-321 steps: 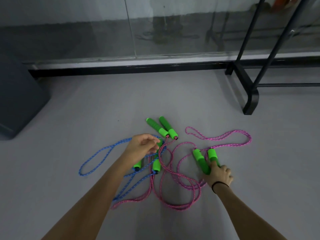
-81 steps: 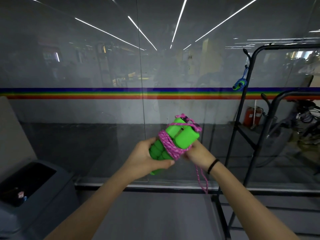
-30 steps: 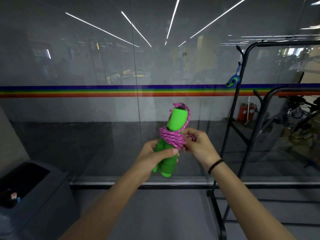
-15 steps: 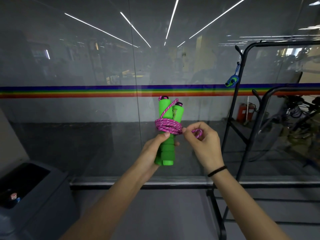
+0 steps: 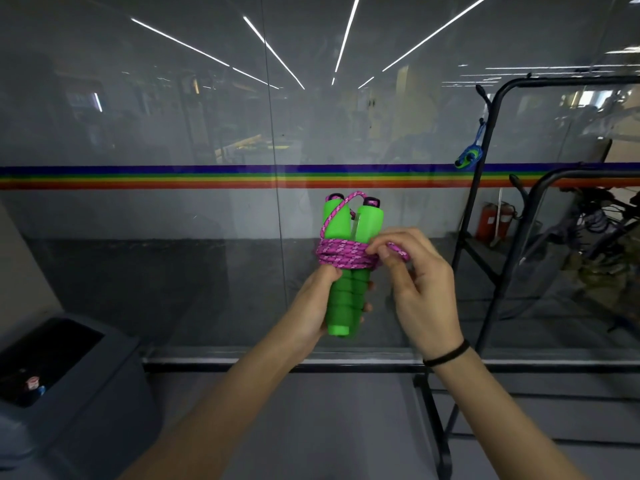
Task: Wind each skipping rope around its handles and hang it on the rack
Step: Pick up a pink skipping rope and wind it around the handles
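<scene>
Two green foam handles [image 5: 346, 258] stand upright side by side, held at chest height in front of a glass wall. My left hand [image 5: 311, 306] grips their lower halves. Pink rope [image 5: 343, 255] is coiled in several turns around their middle, with one strand looping over the tops. My right hand [image 5: 415, 271] pinches the loose pink rope end beside the coil. A black rack [image 5: 485, 188] stands to the right. A wound blue rope with green handles [image 5: 469, 157] hangs from a hook on the rack.
A dark grey bin [image 5: 65, 386] sits at the lower left. A second, lower black rail [image 5: 568, 174] stands behind the rack. The glass wall carries a rainbow stripe [image 5: 173, 176]. A red fire extinguisher [image 5: 490, 220] shows behind the glass.
The handles stay upright in my left hand. My right hand has brought the rope end in closer against the coil and slightly lower.
</scene>
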Demonstrator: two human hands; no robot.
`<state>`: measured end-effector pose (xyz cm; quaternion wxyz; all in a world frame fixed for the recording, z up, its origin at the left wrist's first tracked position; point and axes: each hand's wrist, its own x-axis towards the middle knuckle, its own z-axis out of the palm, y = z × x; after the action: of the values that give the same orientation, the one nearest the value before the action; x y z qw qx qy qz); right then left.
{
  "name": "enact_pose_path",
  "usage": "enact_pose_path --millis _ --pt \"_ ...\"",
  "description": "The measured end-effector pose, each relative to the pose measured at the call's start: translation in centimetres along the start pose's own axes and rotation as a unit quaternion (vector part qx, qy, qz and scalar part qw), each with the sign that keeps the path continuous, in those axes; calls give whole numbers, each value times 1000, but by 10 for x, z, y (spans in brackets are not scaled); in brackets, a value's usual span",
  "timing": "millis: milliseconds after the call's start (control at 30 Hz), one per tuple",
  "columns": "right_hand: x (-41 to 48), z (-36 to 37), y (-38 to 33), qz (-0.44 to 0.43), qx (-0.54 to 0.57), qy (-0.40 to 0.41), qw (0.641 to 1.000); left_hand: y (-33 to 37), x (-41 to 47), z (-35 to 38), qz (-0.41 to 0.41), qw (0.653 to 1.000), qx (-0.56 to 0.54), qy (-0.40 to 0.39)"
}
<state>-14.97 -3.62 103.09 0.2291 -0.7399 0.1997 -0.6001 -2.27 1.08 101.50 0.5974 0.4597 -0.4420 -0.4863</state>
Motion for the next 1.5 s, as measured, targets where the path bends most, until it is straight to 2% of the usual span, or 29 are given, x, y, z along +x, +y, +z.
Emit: enact_pose_path --millis 100,200,267,367,533,667,1067,1333,1500 --pt "0 -1 -3 24 13 -6 1000 -3 0 1 15 999 49 8" --pt "-3 -1 -7 48 -1 -13 999 -3 -3 5 26 998 53 14" --pt "-3 -2 -12 66 -28 -35 997 -2 -5 8 34 998 52 16" --pt "-4 -5 -17 86 -7 -89 992 0 -7 8 30 999 30 28" --pt "-3 -9 -19 -10 -91 -95 991 -1 -7 5 36 998 30 50" --pt "-3 -10 -21 16 -52 -72 996 -5 -7 3 42 996 48 59" --pt "2 -3 -22 11 -123 -39 992 -12 -18 7 133 981 121 70" --pt "9 -1 -20 10 -157 -90 983 -14 -21 -1 188 955 208 95" --pt "9 1 -18 -11 -184 -108 977 -15 -20 -4 187 949 228 112"
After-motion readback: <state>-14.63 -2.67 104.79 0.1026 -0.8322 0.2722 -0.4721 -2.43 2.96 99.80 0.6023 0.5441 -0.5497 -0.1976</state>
